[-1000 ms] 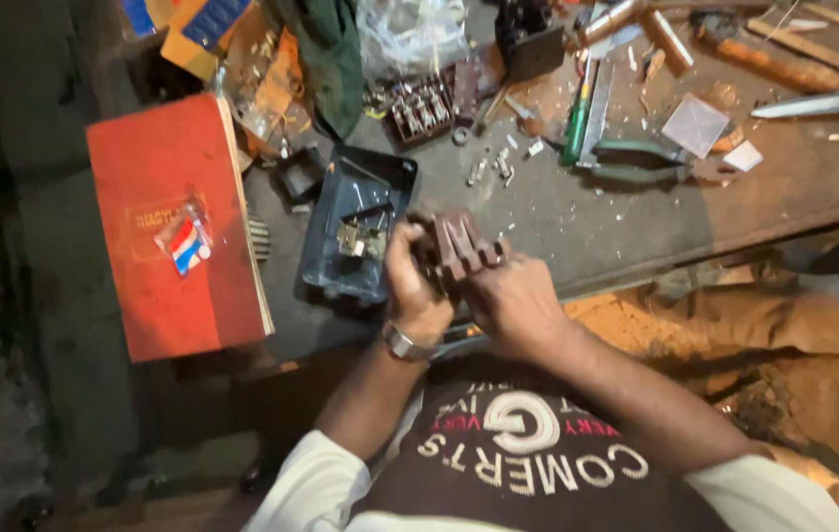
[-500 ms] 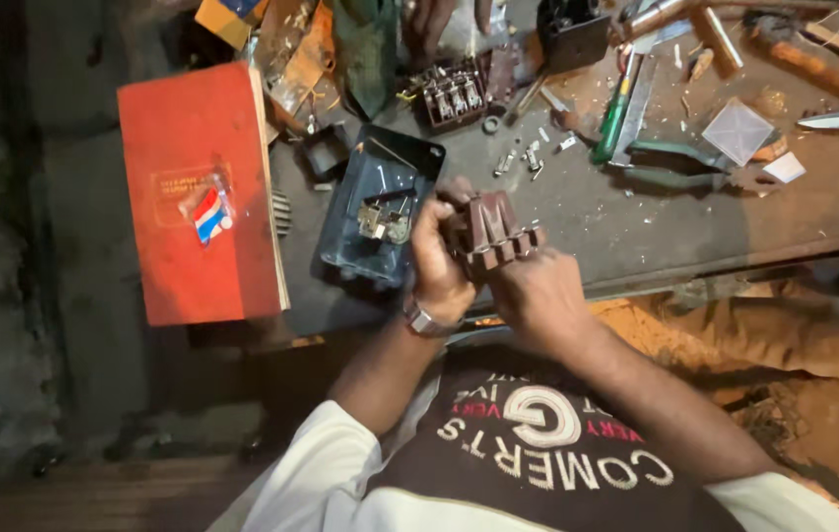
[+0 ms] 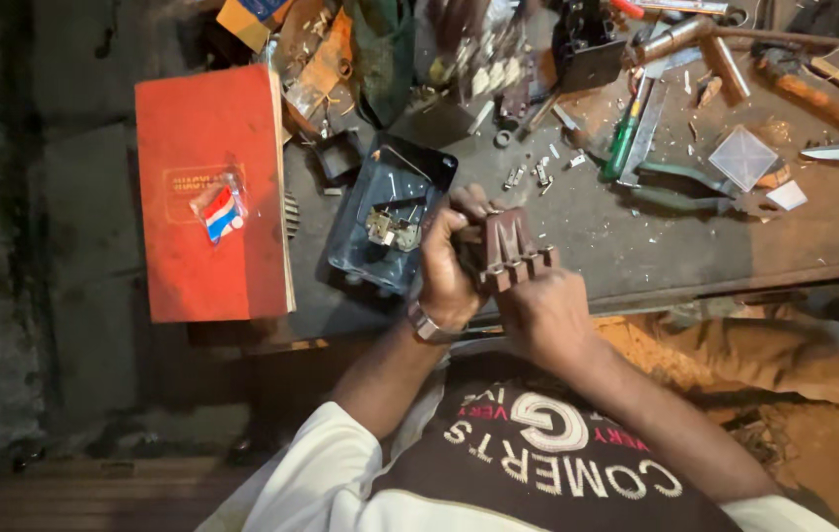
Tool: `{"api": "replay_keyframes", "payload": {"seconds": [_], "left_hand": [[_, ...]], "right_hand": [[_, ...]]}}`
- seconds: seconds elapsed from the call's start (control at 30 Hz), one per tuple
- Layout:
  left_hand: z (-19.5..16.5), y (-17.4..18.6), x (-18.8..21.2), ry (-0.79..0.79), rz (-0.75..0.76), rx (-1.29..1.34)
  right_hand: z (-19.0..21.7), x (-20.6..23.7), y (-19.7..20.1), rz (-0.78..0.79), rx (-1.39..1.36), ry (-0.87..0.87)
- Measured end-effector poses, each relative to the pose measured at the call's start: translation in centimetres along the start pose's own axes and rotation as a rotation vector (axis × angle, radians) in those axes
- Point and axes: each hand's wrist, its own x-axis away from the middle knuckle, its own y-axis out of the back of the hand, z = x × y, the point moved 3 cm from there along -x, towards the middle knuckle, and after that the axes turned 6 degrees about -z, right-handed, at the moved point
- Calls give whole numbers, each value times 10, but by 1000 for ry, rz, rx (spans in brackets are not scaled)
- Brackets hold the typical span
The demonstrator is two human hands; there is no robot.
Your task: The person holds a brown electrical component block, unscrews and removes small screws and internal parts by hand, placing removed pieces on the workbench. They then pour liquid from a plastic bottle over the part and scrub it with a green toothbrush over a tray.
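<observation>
Nearest the camera, both forearms rose from white sleeves toward the near edge of the bench point(image 3: 695, 251). The right hand point(image 3: 549, 313) cupped the lower end of a brown ribbed terminal block point(image 3: 508, 252) from beneath, its fingers wrapped under the part and clamped on it. The left hand point(image 3: 449, 258), with a metal wristwatch point(image 3: 424, 323) at the wrist, gripped the block's left side, fingers curled tightly around it. The block was held just above the near edge of the bench; its long axis ran from the near right to the far left, and its row of short square prongs faced the near right, toward the right hand.

Just beyond the left hand lay an open dark blue-grey housing point(image 3: 390, 212) with small brass parts inside. Toward the bench's left end sat a red book point(image 3: 210, 192) with a small red, white and blue packet point(image 3: 219, 214) lying on its cover.

Farther back, small screws point(image 3: 528, 177) were scattered on the bare bench. A green-handled screwdriver point(image 3: 624, 143) lay past them, with grey-handled pliers point(image 3: 695, 187) and a clear square plastic piece point(image 3: 742, 158) nearer the right end. Along the far edge, hammers with wooden handles point(image 3: 813, 94) lay among clutter too jumbled to tell apart.
</observation>
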Motion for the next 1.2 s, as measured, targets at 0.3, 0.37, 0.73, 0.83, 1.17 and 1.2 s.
{"api": "replay_keyframes", "payload": {"seconds": [0.3, 0.37, 0.73, 0.83, 1.17, 1.2], "left_hand": [[-3, -12, 9, 13, 152, 26], [-4, -8, 8, -2, 98, 24], [-11, 3, 14, -10, 60, -4], [-14, 4, 11, -51, 89, -11], [5, 9, 3, 36, -35, -70], [2, 5, 4, 14, -40, -67]], "right_hand": [[-9, 8, -11, -14, 107, 82], [-8, 7, -12, -14, 106, 66], [7, 0, -10, 59, 86, 37], [8, 0, -7, -12, 107, 100], [-18, 20, -14, -20, -30, -80], [-22, 25, -7, 23, -133, -179]]}}
